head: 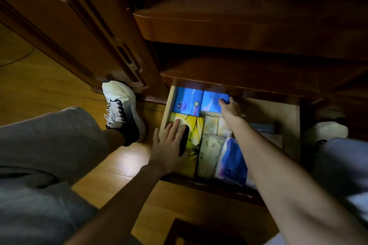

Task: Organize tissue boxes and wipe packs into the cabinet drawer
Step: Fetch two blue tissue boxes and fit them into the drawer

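The wooden drawer (278, 109) stands pulled out below the cabinet. At its back lie two blue tissue boxes side by side: one (187, 100) on the left, one (212, 101) to its right. My right hand (231, 106) grips the right edge of the second blue box. A yellow tissue box (196, 125) fills the front left corner, and my left hand (171, 149) rests flat on it, fingers spread. Pale yellow wipe packs (210, 155) and a blue-and-white pack (233, 163) lie in the middle, partly hidden by my right forearm.
An open cabinet door (79, 32) stands at the left. My left foot in a white sneaker (122, 107) rests on the wood floor beside the drawer. The right part of the drawer floor shows bare wood. A dark shelf edge (239, 83) overhangs the drawer's back.
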Demonstrator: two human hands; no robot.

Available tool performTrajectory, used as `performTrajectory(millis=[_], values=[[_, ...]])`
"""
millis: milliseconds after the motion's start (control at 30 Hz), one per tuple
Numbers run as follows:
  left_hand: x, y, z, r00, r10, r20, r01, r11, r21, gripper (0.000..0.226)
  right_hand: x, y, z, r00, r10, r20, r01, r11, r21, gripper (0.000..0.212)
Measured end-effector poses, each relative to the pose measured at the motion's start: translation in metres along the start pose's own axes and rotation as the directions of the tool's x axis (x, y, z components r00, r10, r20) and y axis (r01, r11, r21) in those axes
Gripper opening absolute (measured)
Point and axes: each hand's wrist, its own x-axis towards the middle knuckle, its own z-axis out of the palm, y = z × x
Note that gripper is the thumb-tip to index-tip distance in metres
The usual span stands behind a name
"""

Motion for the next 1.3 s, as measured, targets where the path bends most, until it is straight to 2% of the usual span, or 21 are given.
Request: performTrajectory(millis=[300,433,500,567,633,700,767,867,933,1033,1133,1267,1300], values=[[0.003,0.0,0.0,0.996,-0.001,0.089,-0.009,0.995,0.104,0.09,-0.001,0.009,-0.009,0.997,-0.056,0.053,0.063,0.989,-0.134,0.061],[0.005,-0.001,-0.001,0.992,-0.012,0.122,0.001,0.996,0.091,0.087,-0.008,0.006,-0.018,0.989,-0.054,0.14,0.064,0.995,-0.071,0.07],[0.006,0.0,-0.003,0.991,-0.017,0.131,0.005,0.996,0.094,0.086,-0.019,0.011,-0.029,0.994,-0.071,0.086,0.077,0.994,-0.073,0.072],[0.006,0.001,-0.004,0.991,-0.018,0.134,0.004,0.995,0.101,0.088,-0.034,0.02,-0.044,0.992,-0.122,0.014,0.123,0.986,-0.116,0.057],[0.006,0.001,-0.005,0.99,-0.023,0.142,0.009,0.995,0.099,0.09,-0.048,0.032,-0.061,0.983,-0.162,0.086,0.175,0.97,-0.169,0.042],[0.007,0.0,-0.007,0.989,-0.028,0.145,0.015,0.996,0.088,0.091,-0.063,0.047,-0.075,0.96,-0.156,0.232,0.223,0.929,-0.296,0.042],[0.006,0.002,-0.006,0.992,-0.032,0.122,0.024,0.998,0.063,0.092,-0.079,0.059,-0.083,0.929,-0.165,0.33,0.296,0.869,-0.397,0.053],[-0.004,0.007,-0.002,1.0,0.002,0.008,-0.002,0.999,0.04,0.086,-0.095,0.073,-0.084,0.9,-0.239,0.364,0.392,0.808,-0.44,0.058],[-0.012,0.011,-0.002,0.996,0.075,-0.053,-0.07,0.992,0.106,0.081,-0.1,0.079,-0.082,0.9,-0.272,0.341,0.419,0.758,-0.5,0.046],[-0.017,0.015,-0.005,0.982,0.167,-0.091,-0.147,0.969,0.197,0.072,-0.102,0.075,-0.081,0.9,-0.315,0.3,0.429,0.762,-0.485,0.021],[-0.018,0.014,-0.006,0.981,0.164,-0.103,-0.159,0.986,0.047,0.062,-0.104,0.049,-0.082,0.875,-0.357,0.326,0.469,0.793,-0.389,0.027],[-0.017,0.017,-0.008,0.968,0.104,-0.23,-0.126,0.989,-0.083,0.057,-0.109,0.019,-0.072,0.851,-0.45,0.272,0.52,0.794,-0.314,0.007],[-0.017,0.019,-0.008,0.964,0.073,-0.256,-0.107,0.987,-0.123,0.058,-0.112,0.016,-0.066,0.848,-0.463,0.259,0.528,0.782,-0.331,0.01]])
